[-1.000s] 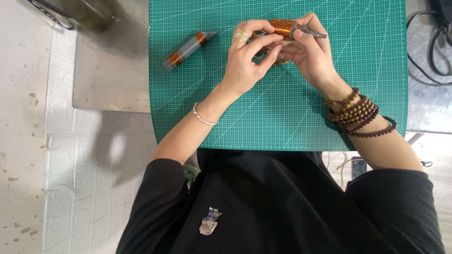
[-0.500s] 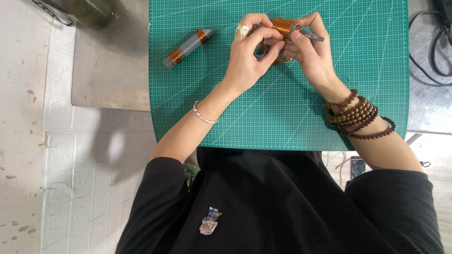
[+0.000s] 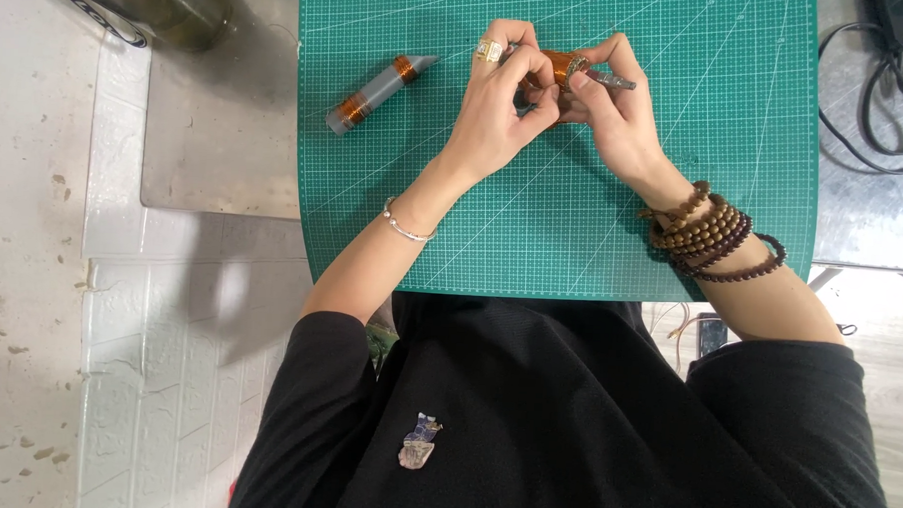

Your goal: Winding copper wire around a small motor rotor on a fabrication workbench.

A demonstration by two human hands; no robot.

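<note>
Green cutting mat (image 3: 572, 238) on grey metal table (image 3: 220, 156), white tiled floor (image 3: 147, 374), black cables (image 3: 877, 109)

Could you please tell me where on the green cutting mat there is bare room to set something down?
Bare: the cutting mat right of the right hand, and the strip between the grey tube and left forearm. Crowded: top centre, around both hands.

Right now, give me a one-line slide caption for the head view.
Both hands, left hand and right hand, hold an amber-wound cylinder over a green cutting mat; a grey tube lies alongside.
</note>
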